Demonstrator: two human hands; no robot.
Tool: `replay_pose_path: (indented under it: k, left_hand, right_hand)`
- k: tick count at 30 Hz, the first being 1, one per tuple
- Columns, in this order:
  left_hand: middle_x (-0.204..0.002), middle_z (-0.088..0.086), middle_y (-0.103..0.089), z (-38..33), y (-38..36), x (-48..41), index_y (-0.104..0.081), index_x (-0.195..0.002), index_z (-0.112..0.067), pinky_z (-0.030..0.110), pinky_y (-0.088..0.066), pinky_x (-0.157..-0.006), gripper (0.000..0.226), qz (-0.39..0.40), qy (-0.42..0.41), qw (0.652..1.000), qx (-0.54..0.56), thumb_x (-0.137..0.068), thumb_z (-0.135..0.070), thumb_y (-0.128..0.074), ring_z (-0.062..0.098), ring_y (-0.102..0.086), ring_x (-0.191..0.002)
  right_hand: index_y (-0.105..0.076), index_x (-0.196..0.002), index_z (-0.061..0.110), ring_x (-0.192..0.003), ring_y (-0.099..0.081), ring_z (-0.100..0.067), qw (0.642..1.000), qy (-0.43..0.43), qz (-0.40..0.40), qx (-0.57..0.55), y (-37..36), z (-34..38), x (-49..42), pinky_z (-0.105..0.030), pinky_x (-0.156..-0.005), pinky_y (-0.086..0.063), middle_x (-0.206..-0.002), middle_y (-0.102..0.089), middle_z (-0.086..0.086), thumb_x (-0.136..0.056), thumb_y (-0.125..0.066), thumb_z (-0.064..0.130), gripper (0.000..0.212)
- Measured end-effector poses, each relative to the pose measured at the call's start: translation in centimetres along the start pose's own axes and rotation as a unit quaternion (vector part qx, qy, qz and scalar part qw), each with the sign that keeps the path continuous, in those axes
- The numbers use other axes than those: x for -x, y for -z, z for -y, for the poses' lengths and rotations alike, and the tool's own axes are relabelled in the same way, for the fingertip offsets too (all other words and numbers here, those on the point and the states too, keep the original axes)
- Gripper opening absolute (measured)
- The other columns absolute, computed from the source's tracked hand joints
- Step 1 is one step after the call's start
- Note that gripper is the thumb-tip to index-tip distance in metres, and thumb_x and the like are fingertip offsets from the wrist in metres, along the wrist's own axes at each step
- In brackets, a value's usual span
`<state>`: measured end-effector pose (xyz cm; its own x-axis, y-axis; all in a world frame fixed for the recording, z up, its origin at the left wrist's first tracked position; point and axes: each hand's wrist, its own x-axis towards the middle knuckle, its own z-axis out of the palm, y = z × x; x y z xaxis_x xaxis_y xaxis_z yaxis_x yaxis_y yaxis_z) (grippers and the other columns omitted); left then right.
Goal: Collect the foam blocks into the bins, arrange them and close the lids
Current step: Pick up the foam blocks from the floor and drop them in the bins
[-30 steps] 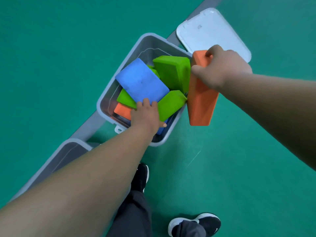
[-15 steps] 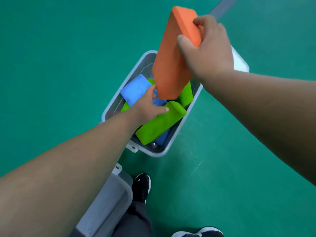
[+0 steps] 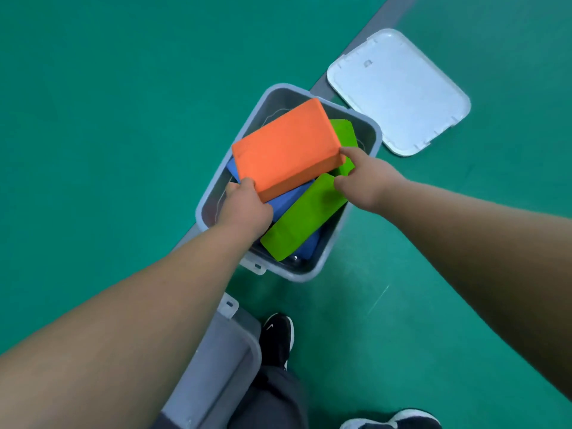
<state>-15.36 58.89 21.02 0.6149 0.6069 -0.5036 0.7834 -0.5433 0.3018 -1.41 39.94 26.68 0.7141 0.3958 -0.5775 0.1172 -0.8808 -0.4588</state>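
Head view: seating the orange block

My left hand [image 3: 246, 203] and right hand [image 3: 366, 181] clamp the orange block [image 3: 286, 148] atop the blocks in the bin [image 3: 370, 125]. I should press it level so the lid [image 3: 399, 91] can shut.

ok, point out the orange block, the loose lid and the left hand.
orange block [image 3: 286, 150], head view, middle of its broad top face.
loose lid [image 3: 399, 91], head view, centre of its flat panel.
left hand [image 3: 246, 207], head view, back of the hand.

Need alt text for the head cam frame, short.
Both hands, left hand and right hand, hold an orange foam block over blue and green blocks in an open grey bin on a green floor; its white lid lies beside it.
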Motion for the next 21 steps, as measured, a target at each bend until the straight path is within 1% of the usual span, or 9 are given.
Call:
replay_pose_path:
  k: [3,4,6,8,10,13,16,19,21]
  left_hand:
    - [-0.129,0.013,-0.044,-1.5,-0.6,1.3,-0.061,-0.118,-0.012,0.046,-0.048,-0.097,0.037,-0.083,-0.008,0.996,-0.015,-0.084,-0.018,-0.051,0.038,-0.056,-0.11]
    - [-0.13,0.012,-0.046,-2.3,-0.8,1.7,-0.065,-0.116,-0.013,0.043,-0.047,-0.099,0.035,-0.103,-0.03,0.994,0.004,-0.084,-0.015,-0.05,0.036,-0.055,-0.112]
    - [-0.126,0.011,-0.052,-4.6,-1.5,2.6,-0.068,-0.111,-0.014,0.037,-0.044,-0.098,0.03,-0.104,-0.098,0.989,0.045,-0.085,-0.009,-0.052,0.032,-0.057,-0.109]
    - [-0.117,0.012,-0.057,-7.6,-3.1,3.7,-0.07,-0.105,-0.013,0.034,-0.044,-0.096,0.027,-0.079,-0.179,0.979,0.052,-0.084,-0.004,-0.055,0.031,-0.059,-0.104]
    - [-0.112,0.012,-0.061,-11.2,-5.5,5.2,-0.07,-0.105,-0.011,0.033,-0.043,-0.094,0.026,-0.036,-0.237,0.97,0.028,-0.084,-0.004,-0.057,0.03,-0.06,-0.104]
    - [-0.116,0.008,-0.066,-16.9,-9.8,8.2,-0.072,-0.11,-0.017,0.031,-0.045,-0.094,0.029,0.043,-0.264,0.963,-0.021,-0.089,-0.01,-0.055,0.026,-0.061,-0.108]
    - [-0.12,0.003,-0.069,-22.8,-14.4,12.6,-0.074,-0.111,-0.02,0.03,-0.048,-0.096,0.029,0.107,-0.294,0.947,-0.08,-0.091,-0.016,-0.054,0.024,-0.062,-0.113]
    - [-0.115,0.001,-0.072,-28.3,-19.2,17.9,-0.074,-0.11,-0.02,0.03,-0.052,-0.09,0.028,0.16,-0.315,0.927,-0.126,-0.093,-0.017,-0.053,0.024,-0.064,-0.108]
    - [-0.11,0.002,-0.073,-31.8,-23.1,21.6,-0.074,-0.107,-0.019,0.031,-0.053,-0.088,0.026,0.193,-0.337,0.907,-0.165,-0.093,-0.017,-0.052,0.027,-0.065,-0.105]
  right_hand:
    - [-0.044,-0.152,0.027,-0.115,-0.061,-0.031,1.0,-0.013,-0.019,-0.021,-0.2,-1.5,0.4,-0.032,-0.086,-0.048,-0.132,-0.063,-0.008,-0.095,-0.054,0.033,0.058]
    - [-0.047,-0.15,0.025,-0.118,-0.06,-0.031,0.999,-0.014,-0.02,-0.02,0.0,-2.0,0.8,-0.033,-0.09,-0.049,-0.134,-0.062,-0.008,-0.095,-0.054,0.033,0.056]
    - [-0.058,-0.14,0.021,-0.117,-0.06,-0.032,1.0,-0.011,-0.02,-0.006,0.3,-3.6,1.6,-0.037,-0.095,-0.052,-0.132,-0.064,-0.01,-0.096,-0.053,0.033,0.046]
    - [-0.065,-0.128,0.015,-0.114,-0.061,-0.033,1.0,-0.015,-0.021,0.01,0.6,-6.2,2.8,-0.038,-0.094,-0.052,-0.126,-0.066,-0.012,-0.097,-0.052,0.033,0.038]
    - [-0.064,-0.127,0.012,-0.116,-0.06,-0.035,0.999,-0.034,-0.035,0.016,1.1,-10.0,4.2,-0.039,-0.095,-0.052,-0.129,-0.063,-0.013,-0.096,-0.052,0.034,0.04]
    - [-0.061,-0.13,0.011,-0.117,-0.059,-0.036,0.996,-0.075,-0.053,0.021,2.3,-16.8,7.1,-0.042,-0.097,-0.052,-0.134,-0.058,-0.015,-0.094,-0.054,0.036,0.044]
    - [-0.062,-0.13,0.01,-0.116,-0.06,-0.037,0.991,-0.123,-0.06,0.007,3.7,-24.8,11.0,-0.043,-0.096,-0.053,-0.133,-0.058,-0.016,-0.095,-0.053,0.037,0.045]
    - [-0.06,-0.133,0.01,-0.117,-0.06,-0.036,0.981,-0.183,-0.062,-0.011,5.1,-33.2,16.3,-0.042,-0.098,-0.052,-0.137,-0.056,-0.016,-0.096,-0.051,0.037,0.046]
    - [-0.061,-0.132,0.009,-0.118,-0.059,-0.036,0.972,-0.224,-0.073,-0.027,5.9,-39.2,20.6,-0.041,-0.098,-0.052,-0.137,-0.056,-0.017,-0.096,-0.051,0.035,0.045]
